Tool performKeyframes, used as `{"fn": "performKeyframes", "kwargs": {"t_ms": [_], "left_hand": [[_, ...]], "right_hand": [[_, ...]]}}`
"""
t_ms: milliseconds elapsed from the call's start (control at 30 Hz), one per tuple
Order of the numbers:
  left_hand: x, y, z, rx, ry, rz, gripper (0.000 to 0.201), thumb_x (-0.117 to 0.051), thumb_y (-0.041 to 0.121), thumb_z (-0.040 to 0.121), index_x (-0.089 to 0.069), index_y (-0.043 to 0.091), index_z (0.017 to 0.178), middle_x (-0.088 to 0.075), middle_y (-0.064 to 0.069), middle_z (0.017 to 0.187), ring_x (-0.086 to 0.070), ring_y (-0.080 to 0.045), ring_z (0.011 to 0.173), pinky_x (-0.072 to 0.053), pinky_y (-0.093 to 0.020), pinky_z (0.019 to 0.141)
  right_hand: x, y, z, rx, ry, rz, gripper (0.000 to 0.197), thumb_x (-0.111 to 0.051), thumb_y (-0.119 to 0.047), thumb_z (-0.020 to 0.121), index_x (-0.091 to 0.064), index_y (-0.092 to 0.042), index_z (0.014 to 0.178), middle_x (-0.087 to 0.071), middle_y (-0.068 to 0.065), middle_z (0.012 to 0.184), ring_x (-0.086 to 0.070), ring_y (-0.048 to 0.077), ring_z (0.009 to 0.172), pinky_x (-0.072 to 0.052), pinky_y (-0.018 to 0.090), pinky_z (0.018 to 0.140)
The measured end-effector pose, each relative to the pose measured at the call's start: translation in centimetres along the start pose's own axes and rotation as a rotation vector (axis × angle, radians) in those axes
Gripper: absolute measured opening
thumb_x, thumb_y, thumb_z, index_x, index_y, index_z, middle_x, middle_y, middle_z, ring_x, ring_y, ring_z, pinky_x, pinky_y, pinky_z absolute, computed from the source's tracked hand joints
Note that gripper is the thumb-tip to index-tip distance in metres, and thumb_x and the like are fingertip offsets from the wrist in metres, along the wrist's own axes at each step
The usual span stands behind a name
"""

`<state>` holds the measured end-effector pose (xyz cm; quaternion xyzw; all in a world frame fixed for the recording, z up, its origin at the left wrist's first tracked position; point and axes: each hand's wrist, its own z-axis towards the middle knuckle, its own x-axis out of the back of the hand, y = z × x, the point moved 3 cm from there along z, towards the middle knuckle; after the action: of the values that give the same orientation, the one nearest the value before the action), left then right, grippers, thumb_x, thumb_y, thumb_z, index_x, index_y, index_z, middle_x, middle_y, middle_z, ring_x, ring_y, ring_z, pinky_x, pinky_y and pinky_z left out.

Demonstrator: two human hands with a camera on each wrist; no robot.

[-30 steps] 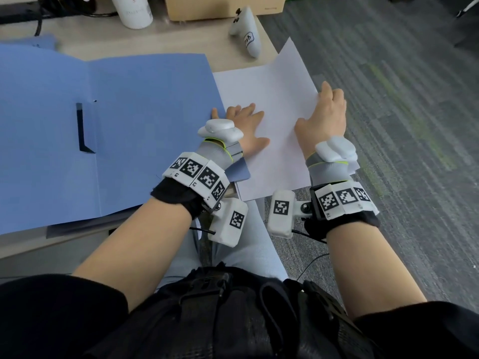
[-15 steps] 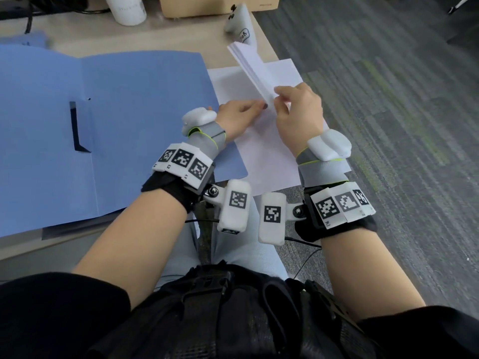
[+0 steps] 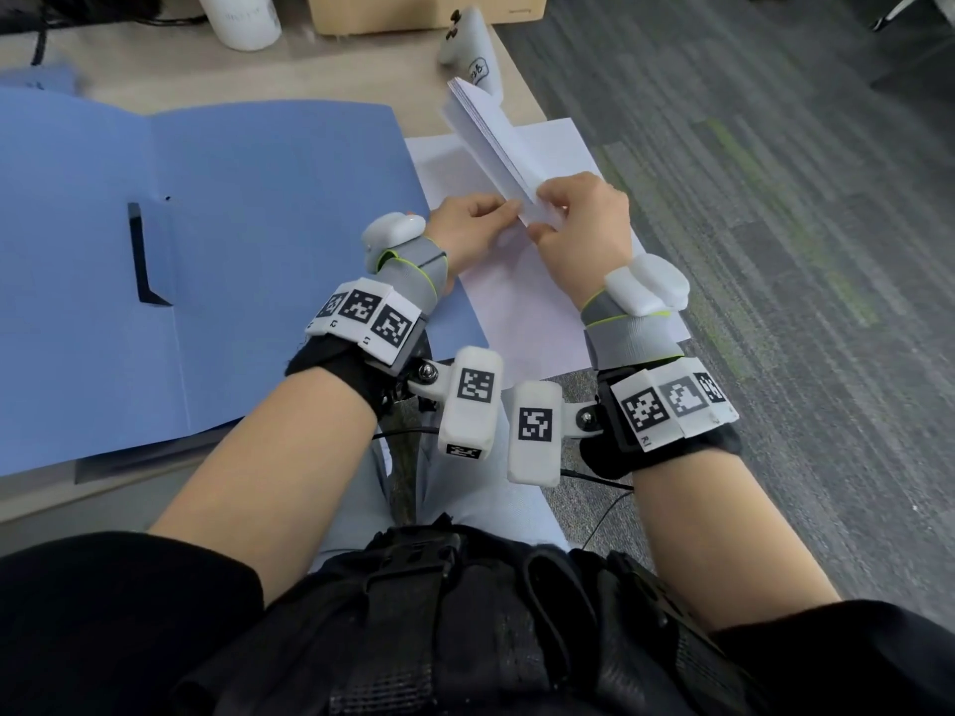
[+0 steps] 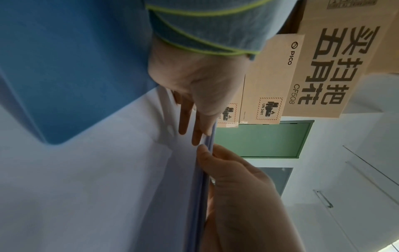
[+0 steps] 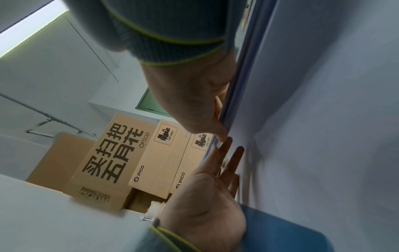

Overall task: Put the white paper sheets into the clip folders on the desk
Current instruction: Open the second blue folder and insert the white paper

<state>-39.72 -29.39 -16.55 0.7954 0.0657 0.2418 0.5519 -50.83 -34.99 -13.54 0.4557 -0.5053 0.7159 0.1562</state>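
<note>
A blue clip folder (image 3: 248, 240) lies open on the desk, its black clip (image 3: 147, 250) on the left half. To its right, my right hand (image 3: 548, 214) pinches the near corner of a stack of white paper sheets (image 3: 486, 131), tilted up on edge above one sheet (image 3: 522, 302) still lying flat. My left hand (image 3: 496, 211) touches the stack's left face with straight fingers (image 4: 194, 124). In the right wrist view my thumb (image 5: 207, 126) presses the stack's edge (image 5: 235, 95); the fingers behind are hidden.
A white controller (image 3: 467, 38), a white bottle (image 3: 240, 18) and a cardboard box (image 3: 424, 7) stand at the back of the desk. The desk ends just right of the paper, over grey carpet (image 3: 775, 250). A dark folder (image 3: 129, 459) pokes out under the blue one.
Both hands lay flat on the paper a second ago. My right hand has since lifted the stack up on its edge, and my left hand has moved against its side.
</note>
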Motion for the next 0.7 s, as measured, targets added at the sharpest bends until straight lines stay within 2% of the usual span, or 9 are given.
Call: {"fn": "performKeyframes", "kwargs": {"t_ms": [67, 100, 133, 200, 233, 367, 467, 600, 700], "left_hand": [[-0.04, 0.03, -0.01, -0.01, -0.017, -0.014, 0.023, -0.048, 0.033, 0.096, -0.059, 0.015, 0.086, -0.057, -0.004, 0.091, -0.049, -0.012, 0.085, -0.019, 0.016, 0.049], [-0.07, 0.0, 0.04, -0.003, -0.027, -0.026, 0.025, -0.05, 0.036, 0.094, -0.058, 0.016, 0.081, -0.056, -0.005, 0.089, -0.048, -0.013, 0.084, -0.024, 0.013, 0.051], [-0.1, -0.11, 0.21, -0.001, -0.037, -0.041, 0.028, -0.054, 0.041, 0.09, -0.058, 0.019, 0.074, -0.056, -0.005, 0.087, -0.048, -0.015, 0.082, -0.03, 0.009, 0.059], [-0.1, -0.34, 0.57, -0.012, -0.036, -0.058, 0.029, -0.056, 0.045, 0.084, -0.056, 0.022, 0.067, -0.056, -0.006, 0.082, -0.046, -0.017, 0.079, -0.037, -0.014, 0.074], [-0.08, -0.42, 0.66, -0.012, -0.029, -0.056, 0.029, -0.056, 0.042, 0.087, -0.055, 0.022, 0.066, -0.055, -0.006, 0.081, -0.045, -0.017, 0.079, -0.036, -0.021, 0.074], [-0.08, -0.61, 0.87, -0.013, -0.013, -0.071, 0.033, -0.053, 0.033, 0.093, -0.052, 0.021, 0.063, -0.05, -0.002, 0.071, -0.042, -0.017, 0.077, -0.034, -0.02, 0.067], [-0.15, -0.49, 0.77, -0.017, -0.013, -0.062, 0.034, -0.055, 0.034, 0.091, -0.049, 0.021, 0.06, -0.048, -0.001, 0.069, -0.042, -0.017, 0.077, -0.035, -0.012, 0.065], [-0.15, -0.31, 0.62, -0.039, -0.004, -0.097, 0.03, -0.057, 0.042, 0.076, -0.05, 0.02, 0.057, -0.051, -0.011, 0.078, -0.046, -0.017, 0.078, -0.038, -0.028, 0.077], [-0.11, -0.39, 0.9, -0.017, 0.006, -0.092, 0.032, -0.057, 0.029, 0.089, -0.052, 0.02, 0.058, -0.053, -0.009, 0.075, -0.047, -0.019, 0.079, -0.037, -0.03, 0.078]], "right_hand": [[-0.14, 0.07, -0.12, 0.014, -0.002, -0.007, 0.034, -0.061, -0.011, 0.086, -0.061, -0.01, 0.12, -0.056, 0.007, 0.128, -0.048, 0.026, 0.12, -0.035, 0.025, 0.094], [-0.21, 0.07, -0.18, 0.02, -0.003, -0.015, 0.034, -0.061, -0.011, 0.086, -0.061, -0.01, 0.12, -0.056, 0.007, 0.128, -0.047, 0.025, 0.121, -0.033, 0.022, 0.092], [-0.29, 0.04, -0.21, 0.025, -0.003, -0.02, 0.034, -0.061, -0.011, 0.086, -0.062, -0.01, 0.119, -0.055, 0.006, 0.128, -0.047, 0.025, 0.121, -0.031, 0.02, 0.09], [-0.36, -0.06, -0.19, 0.03, -0.001, -0.011, 0.033, -0.063, -0.012, 0.085, -0.063, -0.01, 0.118, -0.056, 0.006, 0.127, -0.047, 0.025, 0.12, -0.032, 0.02, 0.088], [-0.37, -0.09, -0.18, 0.028, -0.003, -0.003, 0.033, -0.063, -0.012, 0.084, -0.063, -0.01, 0.117, -0.056, 0.006, 0.127, -0.048, 0.025, 0.12, -0.033, 0.021, 0.089], [-0.29, -0.08, -0.3, 0.019, -0.002, 0.035, 0.034, -0.066, -0.015, 0.083, -0.064, -0.01, 0.117, -0.056, 0.007, 0.127, -0.051, 0.023, 0.119, -0.037, 0.026, 0.093], [-0.15, -0.03, -0.43, 0.006, 0.012, 0.075, 0.036, -0.068, -0.017, 0.083, -0.064, -0.01, 0.118, -0.057, 0.006, 0.127, -0.052, 0.022, 0.118, -0.038, 0.026, 0.095], [-0.1, 0.03, -0.42, 0.002, 0.016, 0.098, 0.033, -0.068, -0.019, 0.083, -0.065, -0.011, 0.115, -0.059, 0.006, 0.124, -0.054, 0.023, 0.116, -0.039, 0.028, 0.094], [-0.11, 0.16, -0.38, -0.009, 0.013, 0.11, 0.034, -0.068, -0.019, 0.083, -0.065, -0.012, 0.116, -0.06, 0.004, 0.124, -0.054, 0.021, 0.117, -0.039, 0.026, 0.095]]}}
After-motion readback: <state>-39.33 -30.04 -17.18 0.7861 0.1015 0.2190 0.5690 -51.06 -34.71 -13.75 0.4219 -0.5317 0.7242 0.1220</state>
